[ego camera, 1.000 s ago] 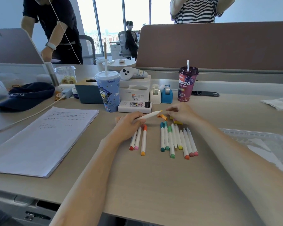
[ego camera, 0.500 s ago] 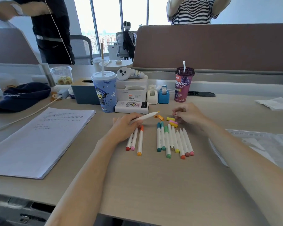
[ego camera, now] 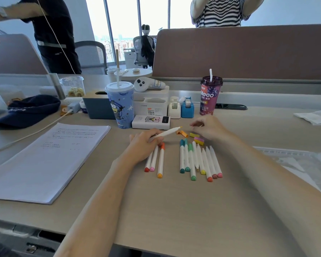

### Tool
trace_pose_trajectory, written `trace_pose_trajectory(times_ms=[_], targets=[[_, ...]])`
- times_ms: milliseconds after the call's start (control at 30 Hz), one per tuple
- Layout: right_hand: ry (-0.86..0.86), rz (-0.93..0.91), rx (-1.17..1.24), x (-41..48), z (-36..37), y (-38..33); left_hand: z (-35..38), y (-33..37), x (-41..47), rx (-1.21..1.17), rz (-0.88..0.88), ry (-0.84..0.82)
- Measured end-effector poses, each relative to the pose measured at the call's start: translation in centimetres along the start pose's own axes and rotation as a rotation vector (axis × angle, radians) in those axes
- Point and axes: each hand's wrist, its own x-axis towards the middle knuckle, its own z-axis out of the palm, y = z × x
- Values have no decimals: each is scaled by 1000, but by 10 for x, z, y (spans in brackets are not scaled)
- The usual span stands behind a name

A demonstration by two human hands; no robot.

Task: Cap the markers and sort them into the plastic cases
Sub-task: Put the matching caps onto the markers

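My left hand (ego camera: 144, 143) grips an uncapped white marker (ego camera: 166, 133); its yellow tip points right toward loose caps. An orange cap (ego camera: 182, 133), a yellow cap (ego camera: 194, 135) and a pink and yellow pair of caps (ego camera: 199, 140) lie on the desk. My right hand (ego camera: 210, 128) hovers just above them with fingers loosely curled, and I see nothing in it. Three markers (ego camera: 157, 162) lie under and below my left hand. Several more markers (ego camera: 198, 160) lie in a row to the right. The clear plastic cases (ego camera: 289, 160) lie flat at the right, beyond my right forearm.
A stapled paper stack (ego camera: 50, 160) lies at the left. Behind the markers stand a blue cup (ego camera: 120, 104), a white power bank (ego camera: 151, 122), two tape dispensers (ego camera: 181, 108) and a purple drink (ego camera: 209, 97). A navy cap (ego camera: 26, 112) sits far left. People stand behind the divider.
My right hand has drawn slightly right and up off the caps, uncovering the yellow cap. My left hand still holds the marker in the same place.
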Motion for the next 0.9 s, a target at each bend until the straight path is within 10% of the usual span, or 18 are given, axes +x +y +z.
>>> trace_pose_trajectory(times_ms=[900], targets=[[-201, -120, -98, 13, 16, -25, 2, -2, 5, -274, 18, -48]])
